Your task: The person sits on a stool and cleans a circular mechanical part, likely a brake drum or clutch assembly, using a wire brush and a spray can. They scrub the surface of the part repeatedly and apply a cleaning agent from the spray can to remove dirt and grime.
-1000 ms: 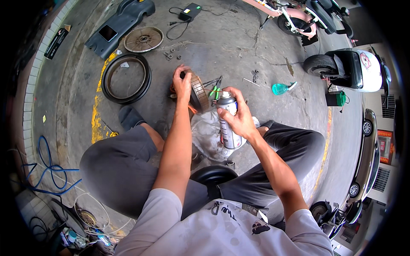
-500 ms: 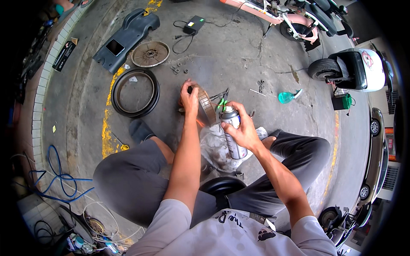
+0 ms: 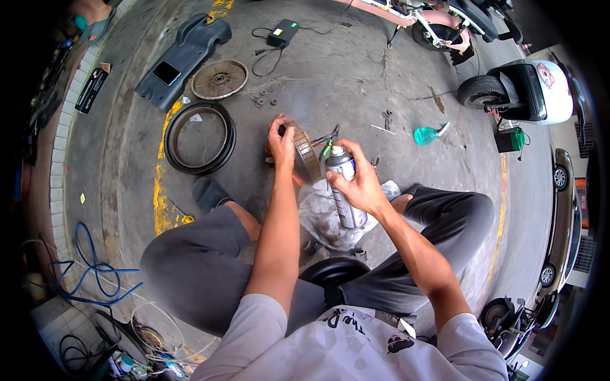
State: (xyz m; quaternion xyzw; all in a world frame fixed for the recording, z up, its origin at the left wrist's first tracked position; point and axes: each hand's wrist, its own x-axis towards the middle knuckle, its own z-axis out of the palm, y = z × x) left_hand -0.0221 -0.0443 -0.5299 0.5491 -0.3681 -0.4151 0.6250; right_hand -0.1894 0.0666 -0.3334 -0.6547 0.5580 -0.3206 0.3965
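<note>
My left hand [image 3: 281, 145] grips a round hub-motor stator [image 3: 307, 157] by its far-left side, holding it tilted on edge. Its brownish slotted rim faces right. Wrapped round a grey and white spray can [image 3: 349, 206] is my right hand [image 3: 361, 183], with the index finger up at the nozzle. The can's top is close to the right side of the stator; whether spray comes out I cannot tell. Green connectors [image 3: 326, 151] and dark wires show between the two. Below lies a crumpled whitish plastic sheet [image 3: 321, 219], between my legs.
Left of the stator lie a black wheel rim [image 3: 200, 138], a round metal cover [image 3: 220, 79] and a grey scooter panel [image 3: 181, 62] bearing a phone. A charger [image 3: 283, 32] lies beyond. To the right are a teal spray bottle [image 3: 429, 134] and parked scooters [image 3: 537, 92].
The spray can has risen slightly in my right hand, its nozzle moving up beside the stator. My left hand keeps its grip. The whole view has shifted a little.
</note>
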